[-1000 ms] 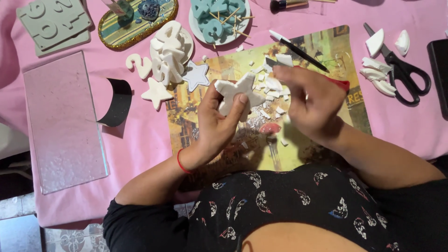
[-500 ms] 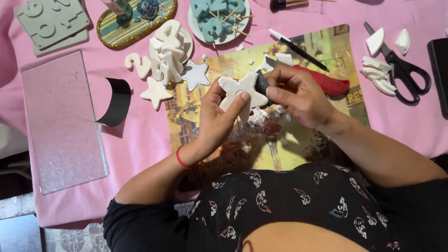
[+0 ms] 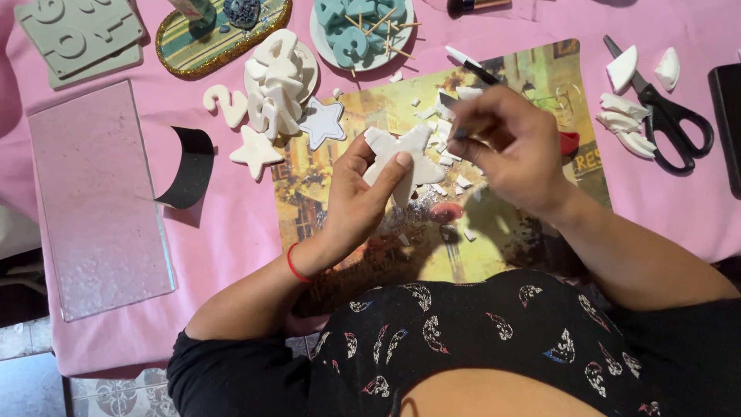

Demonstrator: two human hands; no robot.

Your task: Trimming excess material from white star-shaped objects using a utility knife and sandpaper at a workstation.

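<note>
Trimming a white plaster star looks like the step in hand. Far left lies a clear glass slab [image 3: 96,197], with loose white stars [image 3: 256,150] on the pink cloth [image 3: 216,232] just beside the picture mat [image 3: 532,77]. Over that mat the left hand [image 3: 355,205] pinches the star [image 3: 401,158] between thumb and fingers, above a scatter of white chips. The right hand [image 3: 513,147] is closed around a thin dark tool [image 3: 469,67] near the star's upper edge; scissors [image 3: 668,120] lie far right. Next, I judge, the tool must meet the edge gently. Compared with half a second ago, the right hand has lifted slightly off the star.
</note>
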